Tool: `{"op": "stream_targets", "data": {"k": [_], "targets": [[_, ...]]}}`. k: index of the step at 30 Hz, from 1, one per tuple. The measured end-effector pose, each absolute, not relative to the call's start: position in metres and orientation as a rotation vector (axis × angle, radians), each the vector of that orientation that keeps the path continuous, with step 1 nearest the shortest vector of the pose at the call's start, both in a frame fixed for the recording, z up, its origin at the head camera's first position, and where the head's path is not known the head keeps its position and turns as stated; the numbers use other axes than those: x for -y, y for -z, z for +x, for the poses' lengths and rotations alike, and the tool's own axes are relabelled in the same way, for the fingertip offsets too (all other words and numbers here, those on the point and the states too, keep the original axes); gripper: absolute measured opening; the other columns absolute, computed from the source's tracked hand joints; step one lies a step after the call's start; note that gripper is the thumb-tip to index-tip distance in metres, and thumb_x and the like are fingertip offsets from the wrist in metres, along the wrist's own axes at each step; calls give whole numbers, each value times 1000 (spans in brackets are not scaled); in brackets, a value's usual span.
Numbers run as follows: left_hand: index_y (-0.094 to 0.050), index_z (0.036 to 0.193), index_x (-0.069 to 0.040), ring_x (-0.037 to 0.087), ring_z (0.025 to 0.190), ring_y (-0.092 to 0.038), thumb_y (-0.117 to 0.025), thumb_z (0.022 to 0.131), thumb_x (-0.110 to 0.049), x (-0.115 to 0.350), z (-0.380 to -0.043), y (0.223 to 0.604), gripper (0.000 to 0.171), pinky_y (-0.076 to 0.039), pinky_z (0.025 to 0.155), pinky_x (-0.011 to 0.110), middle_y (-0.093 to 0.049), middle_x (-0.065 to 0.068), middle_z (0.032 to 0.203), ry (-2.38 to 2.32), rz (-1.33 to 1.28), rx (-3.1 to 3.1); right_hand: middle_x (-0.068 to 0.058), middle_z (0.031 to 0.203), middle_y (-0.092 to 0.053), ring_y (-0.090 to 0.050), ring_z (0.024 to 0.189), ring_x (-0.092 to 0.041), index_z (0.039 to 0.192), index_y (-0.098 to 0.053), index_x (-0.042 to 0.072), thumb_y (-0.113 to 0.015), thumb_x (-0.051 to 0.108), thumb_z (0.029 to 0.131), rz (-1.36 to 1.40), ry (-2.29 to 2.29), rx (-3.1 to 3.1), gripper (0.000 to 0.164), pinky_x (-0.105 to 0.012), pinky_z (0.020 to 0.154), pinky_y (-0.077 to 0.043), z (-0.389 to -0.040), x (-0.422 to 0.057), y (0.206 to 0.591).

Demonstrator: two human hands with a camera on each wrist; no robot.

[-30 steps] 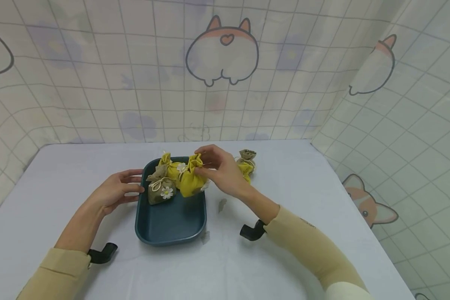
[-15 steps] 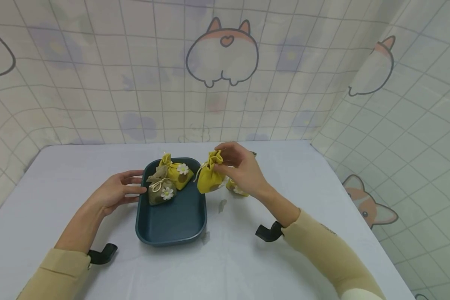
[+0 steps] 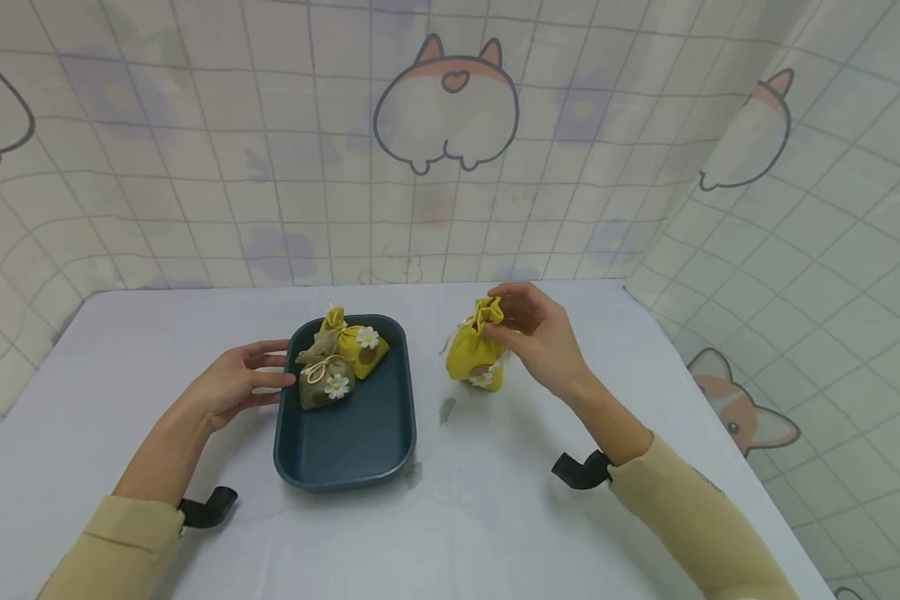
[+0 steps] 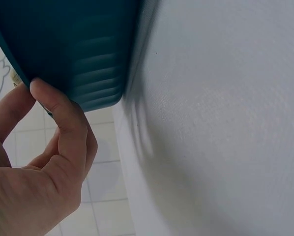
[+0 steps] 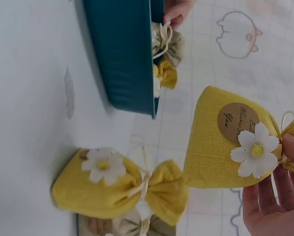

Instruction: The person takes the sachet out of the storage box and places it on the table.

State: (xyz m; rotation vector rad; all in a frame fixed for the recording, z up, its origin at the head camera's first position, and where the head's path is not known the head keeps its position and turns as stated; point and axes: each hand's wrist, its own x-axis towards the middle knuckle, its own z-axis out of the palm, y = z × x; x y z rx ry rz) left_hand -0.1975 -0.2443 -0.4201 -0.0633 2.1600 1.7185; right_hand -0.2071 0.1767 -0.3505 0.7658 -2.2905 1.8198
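My right hand (image 3: 546,337) pinches the gathered neck of a yellow drawstring pouch (image 3: 467,352), right of the tray. In the right wrist view this held pouch (image 5: 201,147) shows a round brown label and a white flower, raised off the table. Below it, another yellow pouch (image 5: 100,199) sits on the table beside a beige pouch (image 5: 97,227), both mostly hidden in the head view. My left hand (image 3: 228,385) grips the left rim of the dark teal tray (image 3: 412,433), thumb and finger on either side of the rim in the left wrist view.
Inside the tray, at its far left, lie a grey-brown drawstring pouch (image 3: 322,390) and a yellow pouch (image 3: 356,348), each with a white flower. A white cloth covers the table (image 3: 480,517). Behind hangs a checked curtain (image 3: 285,142) with corgi prints.
My right hand has carried the yellow pouch from over the tray rightward, to the pouches on the table. My left hand has stayed at the tray's rim.
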Motion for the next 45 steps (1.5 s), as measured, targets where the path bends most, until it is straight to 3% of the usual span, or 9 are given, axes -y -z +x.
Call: {"op": "stream_targets", "data": {"k": [12, 24, 35, 45], "targets": [[-23, 162, -3, 24, 114, -60, -71, 97, -12, 248, -200, 420, 82, -56, 91, 35, -36, 27, 153, -1706, -52, -2167, -12, 120, -66, -66, 107, -23, 130, -58, 3, -73, -3, 93, 574, -1786, 2357, 40, -27, 95, -53, -203, -214, 359], [-25, 162, -4, 28, 117, -59, -72, 96, -9, 242, -199, 425, 81, -56, 91, 37, -35, 28, 154, -1706, -76, -2171, -10, 119, -67, -67, 103, -20, 132, -57, 2, -72, 0, 95, 423, -1772, 2425, 40, -23, 90, -54, -211, -254, 383], [-23, 162, -2, 26, 115, -60, -71, 97, -11, 245, -198, 419, 81, -56, 91, 38, -35, 27, 154, -1716, -54, -2168, -19, 122, -66, -65, 106, -22, 133, -56, -1, -72, -1, 94, 353, -1738, 2501, 41, -22, 90, -53, -237, -256, 414], [-23, 162, -2, 28, 119, -59, -71, 97, -10, 243, -199, 419, 81, -56, 91, 37, -35, 27, 156, -1712, -54, -2156, -18, 125, -65, -63, 113, -30, 133, -54, -1, -72, -3, 94, 330, -1685, 2571, 43, -22, 93, -52, -243, -249, 426]]}}
